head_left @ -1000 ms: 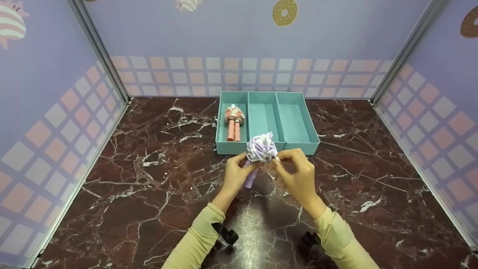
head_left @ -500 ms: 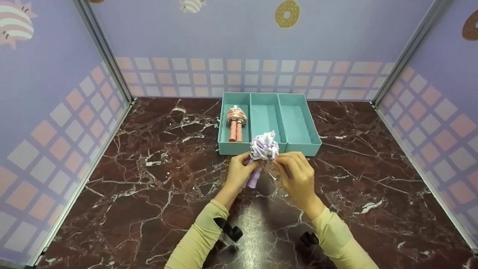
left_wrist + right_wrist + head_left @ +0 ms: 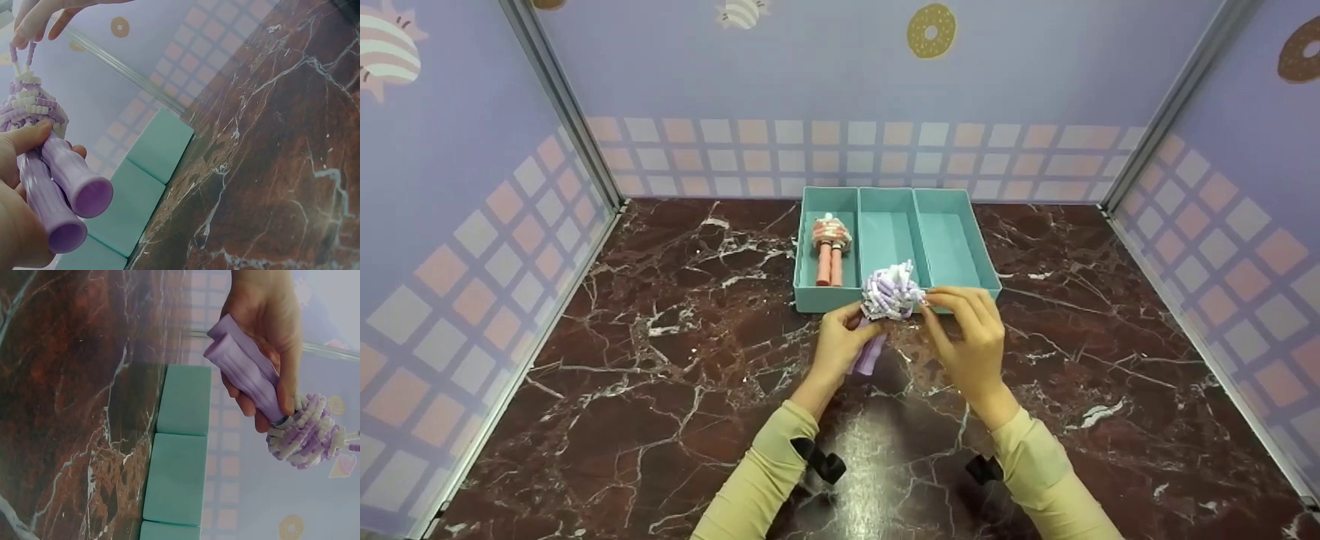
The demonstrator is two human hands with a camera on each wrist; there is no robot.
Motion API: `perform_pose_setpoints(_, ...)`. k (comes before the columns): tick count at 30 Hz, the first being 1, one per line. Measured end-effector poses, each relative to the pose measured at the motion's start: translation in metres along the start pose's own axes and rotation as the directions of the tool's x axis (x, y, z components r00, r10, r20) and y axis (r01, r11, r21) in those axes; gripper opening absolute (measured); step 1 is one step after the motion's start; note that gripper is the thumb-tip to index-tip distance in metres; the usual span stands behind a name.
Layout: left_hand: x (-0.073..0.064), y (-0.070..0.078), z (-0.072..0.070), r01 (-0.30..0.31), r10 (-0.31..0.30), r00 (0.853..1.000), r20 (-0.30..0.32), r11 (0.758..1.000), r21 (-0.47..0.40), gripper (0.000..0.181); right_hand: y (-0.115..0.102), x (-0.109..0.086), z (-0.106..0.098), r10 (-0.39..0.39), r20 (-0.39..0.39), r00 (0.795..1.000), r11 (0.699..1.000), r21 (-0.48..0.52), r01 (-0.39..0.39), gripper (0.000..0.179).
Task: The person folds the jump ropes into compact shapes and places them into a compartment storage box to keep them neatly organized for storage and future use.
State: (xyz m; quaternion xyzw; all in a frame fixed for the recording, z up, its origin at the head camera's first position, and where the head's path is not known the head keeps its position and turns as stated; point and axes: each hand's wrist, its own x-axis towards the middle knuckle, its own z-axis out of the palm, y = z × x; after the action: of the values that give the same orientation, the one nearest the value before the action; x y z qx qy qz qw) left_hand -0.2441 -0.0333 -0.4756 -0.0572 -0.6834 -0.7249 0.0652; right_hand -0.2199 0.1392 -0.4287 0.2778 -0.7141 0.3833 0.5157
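Observation:
A purple-and-white beaded jump rope (image 3: 891,291), wound into a bundle, is held up in front of the teal box. My left hand (image 3: 838,341) grips its two purple handles (image 3: 79,174) close to the bundle, thumb across them in the left wrist view. At the bundle's right side, my right hand (image 3: 979,341) pinches a beaded end of the rope between thumb and fingers. The left wrist view shows two short beaded strands (image 3: 31,53) running from the bundle to those fingers. Inside the box's left compartment lies another wound jump rope (image 3: 830,234) with pinkish-orange handles.
The teal box (image 3: 956,240) has three compartments side by side and stands toward the back of the dark red marbled table (image 3: 660,420). Purple patterned panels (image 3: 840,75) enclose the table at the back and both sides.
My right hand has shifted slightly right and upward, still pinching the beaded end. The left hand keeps its grip on the handles almost in place.

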Motion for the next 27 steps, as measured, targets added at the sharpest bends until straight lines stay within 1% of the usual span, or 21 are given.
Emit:
perform_pose_setpoints(5,0.000,0.004,0.000,-0.026,0.025,1.000,0.007,0.999,0.022,0.042,0.002,0.003,-0.002,0.013,-0.002,1.000,1.000,-0.003,-0.013,0.024)
perform_pose_setpoints(8,0.001,0.005,-0.001,-0.032,0.032,0.999,0.005,0.998,0.045,0.045,0.002,0.003,-0.003,0.025,0.001,1.000,1.000,-0.014,-0.025,0.032)
perform_pose_setpoints(13,0.004,0.003,-0.004,-0.044,0.044,0.999,0.005,0.997,0.055,0.046,0.002,0.003,-0.005,0.041,0.015,0.999,0.998,-0.045,-0.041,0.048)
perform_pose_setpoints(17,0.005,0.003,-0.004,-0.035,0.036,0.999,-0.012,0.998,0.051,0.042,0.001,0.004,-0.007,0.055,0.035,0.998,0.997,-0.057,-0.053,0.055)
perform_pose_setpoints(21,0.006,0.003,-0.003,-0.008,0.009,0.999,-0.031,0.999,0.033,0.039,0.004,0.005,-0.008,0.064,0.052,0.997,0.995,-0.074,-0.060,0.059)
perform_pose_setpoints(23,0.008,0.004,-0.003,-0.005,0.006,0.999,-0.035,0.999,0.039,0.040,0.007,0.004,-0.009,0.071,0.060,0.996,0.994,-0.088,-0.066,0.061)
perform_pose_setpoints(27,0.013,0.007,-0.003,-0.009,0.014,0.998,-0.053,0.996,0.089,0.041,0.015,0.004,-0.008,0.099,0.080,0.992,0.989,-0.115,-0.089,0.063)
